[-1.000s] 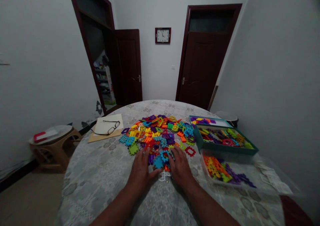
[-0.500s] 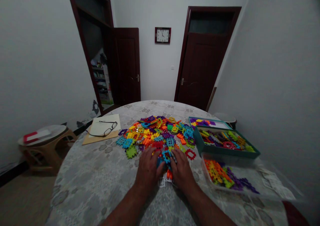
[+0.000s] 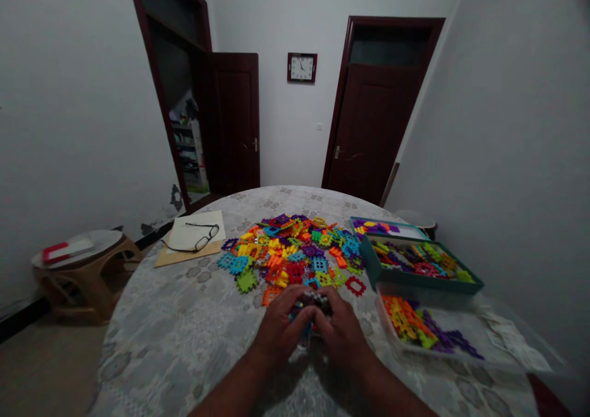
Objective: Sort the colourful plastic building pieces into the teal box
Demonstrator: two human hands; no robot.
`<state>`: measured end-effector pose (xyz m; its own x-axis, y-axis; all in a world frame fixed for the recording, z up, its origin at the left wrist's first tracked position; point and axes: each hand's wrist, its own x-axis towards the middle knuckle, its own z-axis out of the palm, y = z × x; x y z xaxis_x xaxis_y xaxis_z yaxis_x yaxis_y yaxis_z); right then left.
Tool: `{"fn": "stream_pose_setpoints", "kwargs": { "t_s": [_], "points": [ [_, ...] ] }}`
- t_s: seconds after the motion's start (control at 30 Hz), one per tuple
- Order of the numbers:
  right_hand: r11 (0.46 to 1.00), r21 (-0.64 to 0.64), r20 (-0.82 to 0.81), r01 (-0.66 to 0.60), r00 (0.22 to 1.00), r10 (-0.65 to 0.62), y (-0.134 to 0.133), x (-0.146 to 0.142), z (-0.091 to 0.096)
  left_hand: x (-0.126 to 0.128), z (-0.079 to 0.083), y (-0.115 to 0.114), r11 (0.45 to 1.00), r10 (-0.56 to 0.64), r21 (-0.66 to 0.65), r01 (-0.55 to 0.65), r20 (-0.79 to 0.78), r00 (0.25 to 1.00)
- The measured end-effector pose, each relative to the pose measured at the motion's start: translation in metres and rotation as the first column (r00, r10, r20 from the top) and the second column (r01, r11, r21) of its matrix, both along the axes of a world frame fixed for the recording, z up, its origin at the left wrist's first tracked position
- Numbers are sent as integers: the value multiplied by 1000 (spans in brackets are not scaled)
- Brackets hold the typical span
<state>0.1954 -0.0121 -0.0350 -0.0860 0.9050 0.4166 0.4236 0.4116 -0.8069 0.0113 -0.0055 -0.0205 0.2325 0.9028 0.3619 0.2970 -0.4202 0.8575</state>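
Note:
My left hand and my right hand are close together near the front of the pile, fingers curled and thumbs almost meeting. Between them they grip a small cluster of interlocking plastic building pieces, with bits of blue and white showing; most of it is hidden by the fingers and its shape is unclear. Just beyond my fingertips spreads a heap of colourful building pieces. A red square piece lies flat at its right edge, and a green one at its left.
On the right stand a green box of pieces and a clear plastic tray with orange, yellow and purple ones. Eyeglasses rest on papers at the left. A patterned cloth covers the round table.
Both hands have drawn closer together and curled inward round the pieces. More of the pile's front edge, with orange pieces, now shows. The view has shifted slightly.

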Motion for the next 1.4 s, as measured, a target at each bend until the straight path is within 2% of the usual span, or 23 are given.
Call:
{"fn": "stream_pose_setpoints", "kwargs": {
  "t_s": [0.13,0.23,0.3,0.37,0.5,0.6,0.7,0.77,0.87,0.93,1.03,1.1,1.23,1.4],
  "points": [
    [983,-169,-201,-75,979,40,-1,-8,3,-2,4,2,989,-38,-136,59,149,988],
    [966,-202,-398,-160,915,69,3,-7,4,-4,5,5,965,10,-257,54,242,970],
    [961,-203,-459,-190,885,78,5,-5,5,-4,7,5,944,24,-320,75,293,956],
    [964,-194,-405,-180,910,88,5,-2,7,-3,8,6,927,1,-355,124,332,943],
    [987,-109,-174,-119,980,99,4,2,10,-1,5,6,891,-34,-416,181,337,941],
    [990,-91,-138,-109,986,95,3,1,11,-1,0,8,866,-58,-459,197,300,952],
    [997,-51,-117,-63,992,56,4,4,12,-2,-3,8,844,-101,-472,255,326,940],
    [1000,24,-43,-8,999,9,6,8,11,-3,-2,8,849,-50,-476,230,360,932],
    [991,129,153,29,987,-48,7,16,6,-5,4,10,868,141,-487,95,427,893],
    [989,140,299,42,951,-82,7,19,0,-8,8,13,858,251,-512,44,492,834],
    [990,113,452,88,883,-130,8,20,-12,-10,10,16,832,315,-552,61,559,767],
    [990,107,486,88,864,-130,9,21,-17,-10,10,17,821,323,-566,75,569,756],
    [991,126,445,53,890,-105,17,23,-22,-7,6,17,806,321,-583,101,574,753],
    [979,127,323,160,927,-193,23,27,-17,-5,2,18,803,293,-572,166,622,726]
  ]
}}
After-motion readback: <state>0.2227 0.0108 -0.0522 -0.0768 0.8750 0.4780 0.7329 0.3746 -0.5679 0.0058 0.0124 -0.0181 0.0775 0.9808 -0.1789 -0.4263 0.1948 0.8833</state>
